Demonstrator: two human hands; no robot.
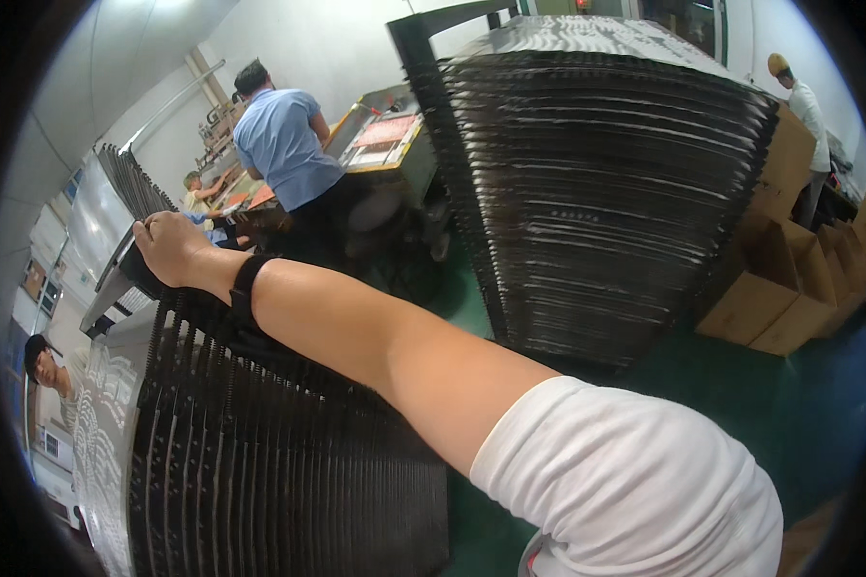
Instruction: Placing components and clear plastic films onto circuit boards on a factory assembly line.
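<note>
- From my remote station I see the right hand [173, 248] just past 9 o'clock, fingers curled closed over the dark edge of a tilted rack tray [115, 255].
- The left hand is outside my view, so I cannot tell its state.
- A black wristband [245, 288] circles the wrist; the white sleeve [635, 471] sits at 5 o'clock, the bare forearm reaching across my view.
- I have the near drying rack [289, 471] at 7 o'clock, its dark trays closely stacked below the arm; coil springs line its side.
- A second drying rack [606, 212] stands at 2 o'clock, well apart from the hand.
- A worker in a blue shirt [284, 149] stands between 10 and 11 o'clock, beside a printing table [404, 159].
- Open cardboard boxes [760, 303] sit at 3 o'clock on the green floor [702, 394].
- A person in a dark cap [43, 361] is between 8 and 9 o'clock.
</note>
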